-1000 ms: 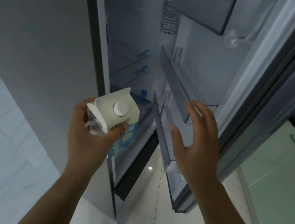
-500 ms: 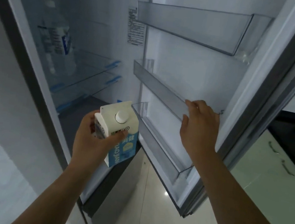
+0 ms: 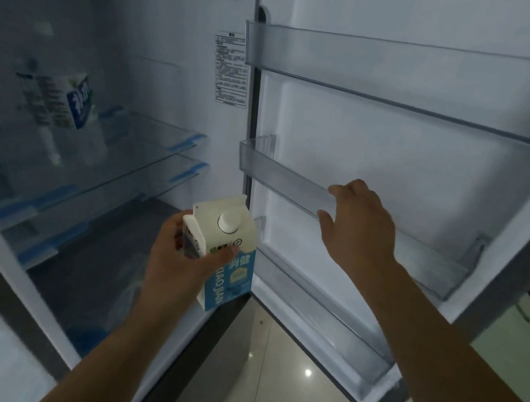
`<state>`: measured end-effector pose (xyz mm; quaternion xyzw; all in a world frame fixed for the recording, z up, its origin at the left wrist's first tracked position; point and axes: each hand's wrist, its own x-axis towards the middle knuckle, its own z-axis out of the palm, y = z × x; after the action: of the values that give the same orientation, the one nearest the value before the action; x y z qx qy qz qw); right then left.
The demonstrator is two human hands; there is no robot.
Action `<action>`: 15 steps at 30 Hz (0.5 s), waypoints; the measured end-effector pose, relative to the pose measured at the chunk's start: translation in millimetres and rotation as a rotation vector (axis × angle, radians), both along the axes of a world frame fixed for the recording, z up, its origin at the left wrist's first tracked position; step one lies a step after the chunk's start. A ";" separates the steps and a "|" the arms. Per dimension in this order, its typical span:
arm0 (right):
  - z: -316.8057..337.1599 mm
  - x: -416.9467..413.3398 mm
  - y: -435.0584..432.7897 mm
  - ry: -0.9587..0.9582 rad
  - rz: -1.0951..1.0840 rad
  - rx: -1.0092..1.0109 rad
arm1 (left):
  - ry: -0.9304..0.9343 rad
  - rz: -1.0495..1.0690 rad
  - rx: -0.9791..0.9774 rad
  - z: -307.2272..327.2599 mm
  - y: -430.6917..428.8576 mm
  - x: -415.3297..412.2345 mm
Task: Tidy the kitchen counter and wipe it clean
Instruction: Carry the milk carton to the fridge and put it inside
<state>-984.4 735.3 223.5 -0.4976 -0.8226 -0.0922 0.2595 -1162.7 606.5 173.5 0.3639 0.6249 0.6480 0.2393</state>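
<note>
Open refrigerator (image 3: 123, 181): left hand (image 3: 176, 266) grips white-and-blue gable-top milk carton (image 3: 221, 249); right hand (image 3: 358, 227), fingers hooked, steadies clear plastic door shelf (image 3: 280, 175); shelving comes next.

Two bare forearms reach forward from the bottom edge; the left hand (image 3: 176, 263) is closed around a milk carton (image 3: 225, 253), thumb across its front, holding it upright; the right hand (image 3: 360, 229) is raised higher, fingers hooked over a door shelf (image 3: 281, 172) rim, wrist straight.
</note>
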 end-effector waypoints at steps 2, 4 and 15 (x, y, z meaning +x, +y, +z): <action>-1.0 -14.6 19.7 -0.016 0.046 -0.009 | -0.027 0.001 0.024 1.4 21.2 -5.3; 0.5 -30.5 38.4 -0.012 0.105 -0.024 | -0.051 0.025 0.041 3.1 39.5 -13.5; 1.5 -121.0 111.2 -0.018 0.318 -0.070 | 0.013 0.206 0.018 19.2 82.6 -75.7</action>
<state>-1105.4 846.5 225.0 -0.3687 -0.8960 -0.0259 0.2459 -1238.4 689.1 192.7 0.3041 0.6546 0.6725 0.1637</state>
